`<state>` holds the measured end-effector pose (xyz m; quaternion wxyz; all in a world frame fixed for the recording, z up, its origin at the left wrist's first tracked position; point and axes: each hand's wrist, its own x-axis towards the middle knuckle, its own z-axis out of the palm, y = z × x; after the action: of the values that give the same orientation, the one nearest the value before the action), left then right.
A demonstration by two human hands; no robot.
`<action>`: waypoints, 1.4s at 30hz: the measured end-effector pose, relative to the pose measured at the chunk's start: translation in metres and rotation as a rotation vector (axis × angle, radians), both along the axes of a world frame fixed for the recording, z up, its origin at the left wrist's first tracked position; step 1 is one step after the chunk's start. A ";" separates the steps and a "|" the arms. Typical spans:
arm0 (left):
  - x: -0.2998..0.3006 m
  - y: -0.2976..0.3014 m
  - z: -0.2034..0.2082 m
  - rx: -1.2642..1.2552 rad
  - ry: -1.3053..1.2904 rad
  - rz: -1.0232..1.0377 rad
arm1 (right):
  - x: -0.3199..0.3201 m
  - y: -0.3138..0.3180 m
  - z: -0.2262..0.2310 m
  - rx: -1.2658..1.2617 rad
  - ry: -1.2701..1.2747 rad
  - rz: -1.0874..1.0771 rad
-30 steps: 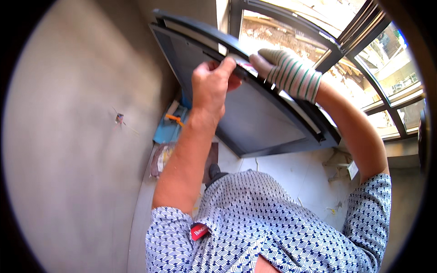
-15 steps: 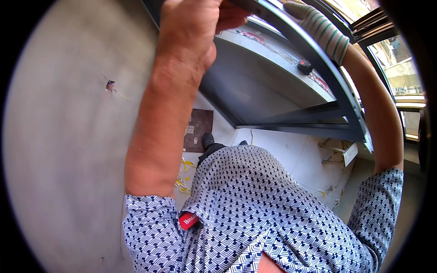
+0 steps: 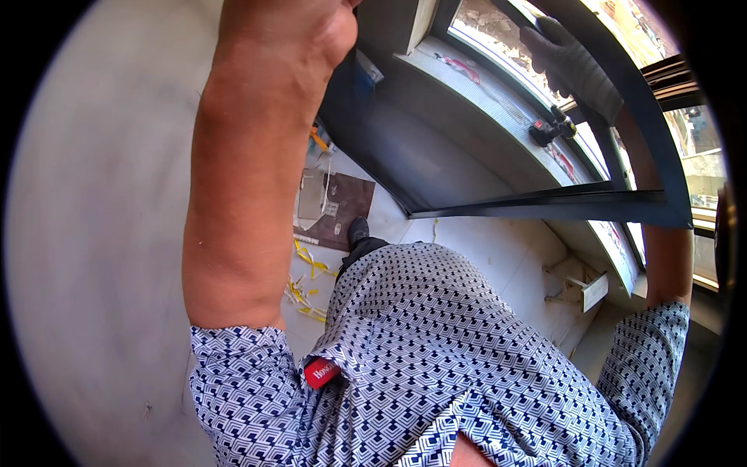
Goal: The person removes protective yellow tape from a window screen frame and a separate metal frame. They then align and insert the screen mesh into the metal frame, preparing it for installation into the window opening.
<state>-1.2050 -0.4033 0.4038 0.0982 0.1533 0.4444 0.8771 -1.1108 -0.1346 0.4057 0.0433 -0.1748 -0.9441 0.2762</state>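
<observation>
A dark grey framed panel [image 3: 591,208], see-through and tinted, stands tilted in front of me on the right. My left hand [image 3: 331,23] is raised at the top edge beside the panel's upper left side. Only its wrist and heel show; its fingers are cut off by the picture's edge. Behind the panel, seen through it, is my right hand [image 3: 564,58] in a striped knit glove. Its fingers are spread and it holds nothing I can see.
Beyond the panel runs a window sill [image 3: 506,109] bearing a black power tool [image 3: 545,131], below a window [image 3: 490,31]. A small pale stool [image 3: 591,291] stands at lower right. On the floor lie a brown board [image 3: 350,204] and yellow scraps [image 3: 307,261]. A plain wall [image 3: 101,233] fills the left.
The panel has swung to the right and now lies between me and my right hand. That hand has come off the frame's edge. My left arm has shifted left and up.
</observation>
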 end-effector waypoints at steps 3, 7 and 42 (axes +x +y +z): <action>-0.009 -0.012 -0.017 0.040 0.022 0.002 | 0.000 0.008 -0.003 -0.008 0.004 -0.013; -0.019 -0.041 -0.024 0.037 -0.036 0.052 | 0.005 0.014 0.002 -0.009 0.016 -0.032; -0.017 -0.209 -0.089 0.061 -0.345 0.698 | 0.064 0.084 0.033 0.146 -0.030 -0.035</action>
<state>-1.2222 -0.6120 0.3145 -0.1373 -0.1539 0.4204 0.8836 -1.0469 -0.0510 0.4383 0.0468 -0.1919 -0.9590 0.2032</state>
